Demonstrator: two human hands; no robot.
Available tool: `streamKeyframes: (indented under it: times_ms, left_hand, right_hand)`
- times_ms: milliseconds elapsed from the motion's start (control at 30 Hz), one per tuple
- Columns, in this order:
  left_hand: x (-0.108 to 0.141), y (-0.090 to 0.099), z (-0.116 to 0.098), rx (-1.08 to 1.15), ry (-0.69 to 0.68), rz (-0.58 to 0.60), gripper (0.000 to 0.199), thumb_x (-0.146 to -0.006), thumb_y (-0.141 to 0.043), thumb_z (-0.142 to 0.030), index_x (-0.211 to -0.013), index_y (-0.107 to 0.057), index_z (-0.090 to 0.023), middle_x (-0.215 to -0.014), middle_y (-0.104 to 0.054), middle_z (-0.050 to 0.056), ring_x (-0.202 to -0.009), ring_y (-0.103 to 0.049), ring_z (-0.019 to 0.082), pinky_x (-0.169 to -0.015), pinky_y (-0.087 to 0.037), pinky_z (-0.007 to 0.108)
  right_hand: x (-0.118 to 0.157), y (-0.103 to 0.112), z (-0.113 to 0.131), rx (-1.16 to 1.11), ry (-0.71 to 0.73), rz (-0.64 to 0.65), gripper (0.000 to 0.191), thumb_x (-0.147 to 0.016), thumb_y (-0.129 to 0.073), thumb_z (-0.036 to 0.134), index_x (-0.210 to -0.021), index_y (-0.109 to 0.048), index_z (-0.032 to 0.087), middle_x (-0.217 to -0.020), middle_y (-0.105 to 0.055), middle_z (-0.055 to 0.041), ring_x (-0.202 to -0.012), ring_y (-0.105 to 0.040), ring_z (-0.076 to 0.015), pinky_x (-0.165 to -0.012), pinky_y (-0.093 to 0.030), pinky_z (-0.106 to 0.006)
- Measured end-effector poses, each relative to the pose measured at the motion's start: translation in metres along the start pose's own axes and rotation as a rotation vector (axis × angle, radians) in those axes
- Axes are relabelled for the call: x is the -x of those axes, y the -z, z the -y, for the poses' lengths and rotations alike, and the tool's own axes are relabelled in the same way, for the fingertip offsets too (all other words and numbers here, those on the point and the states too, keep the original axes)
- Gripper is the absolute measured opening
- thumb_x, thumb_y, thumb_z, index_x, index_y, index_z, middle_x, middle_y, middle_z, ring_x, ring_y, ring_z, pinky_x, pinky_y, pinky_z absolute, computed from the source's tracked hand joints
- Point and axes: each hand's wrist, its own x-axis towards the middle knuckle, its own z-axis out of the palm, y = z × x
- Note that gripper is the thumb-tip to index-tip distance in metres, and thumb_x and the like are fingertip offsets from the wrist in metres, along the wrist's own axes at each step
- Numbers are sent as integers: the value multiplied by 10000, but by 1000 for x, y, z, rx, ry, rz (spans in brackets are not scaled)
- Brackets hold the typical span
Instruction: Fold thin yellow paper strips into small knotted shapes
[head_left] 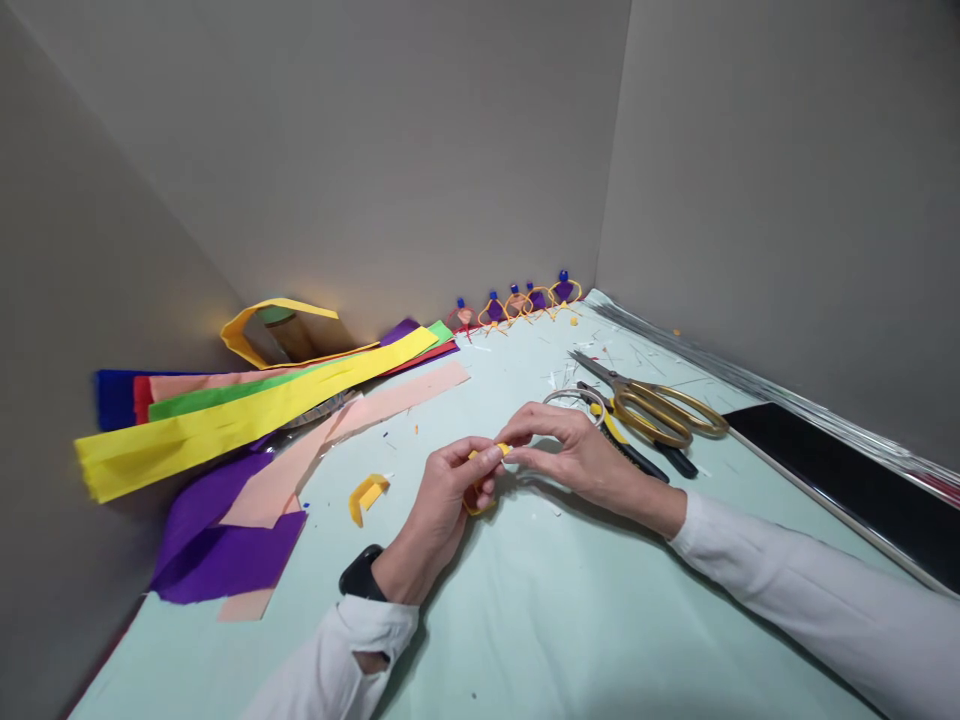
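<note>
A small folded yellow-orange piece (504, 450) is pinched between the thumb and fingers of my left hand (454, 485), and part of it shows below those fingers. My right hand (566, 450) meets it from the right, its thumb and index fingertips closed on the piece's upper end. Another folded yellow strip (367, 498) lies on the pale green table (540, 620), left of my left hand. Just behind my right hand is a silvery ring (574, 396), partly hidden by it.
Gold-handled scissors (645, 400) and yellow-black pliers (626, 445) lie right of my hands, near a black tablet (847, 480). Coloured strips (255, 415) and purple sheets (225, 550) are at left. Several small figures (515, 300) line the back. Long wires (750, 380) run along the right edge.
</note>
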Motion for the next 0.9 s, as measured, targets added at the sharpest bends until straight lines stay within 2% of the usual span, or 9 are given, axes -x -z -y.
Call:
streamKeyframes:
  times_ms: [267,400,567,733,900]
  left_hand:
    - [1,-2,1,-218,-63,-155,246,-694,-749,-346,-634,-620,-145,-519,-520,-34,-433,-376,56,-419,-238,196]
    - [2,-7,0,-374,-98,-199,241,-732,-691,-355,-625,-624,-149,-447,-477,-51,-407,-375,67,-428,-248,208]
    - [3,-12,-1,-455,-132,-192,206,-729,-669,-341,-642,-629,-159,-439,-464,-59,-393,-378,79,-430,-264,219]
    - [2,-12,-1,-455,-129,-205,160,-695,-655,-282,-596,-606,-166,-426,-456,-59,-400,-370,81,-432,-254,219]
    - [3,-10,-1,-400,-75,-203,166,-679,-691,-298,-617,-615,-164,-435,-464,-61,-402,-370,76,-424,-228,215]
  right_hand:
    - [4,-1,-13,454,257,34,122,-935,-576,213,-972,-674,150,-873,-639,-76,-801,-562,-180,-716,-422,-303]
    - [4,-2,-8,659,320,58,146,-944,-526,191,-879,-650,146,-838,-627,-73,-760,-512,-186,-708,-374,-324]
    - [5,-6,3,893,330,99,170,-927,-499,134,-815,-627,138,-805,-607,-81,-771,-475,-213,-731,-338,-353]
    - [5,-8,10,985,384,143,177,-902,-484,70,-796,-614,125,-786,-596,-87,-740,-449,-218,-717,-319,-360]
    - [5,-7,6,897,346,132,172,-923,-494,99,-810,-620,130,-806,-609,-80,-755,-480,-210,-723,-338,-350]
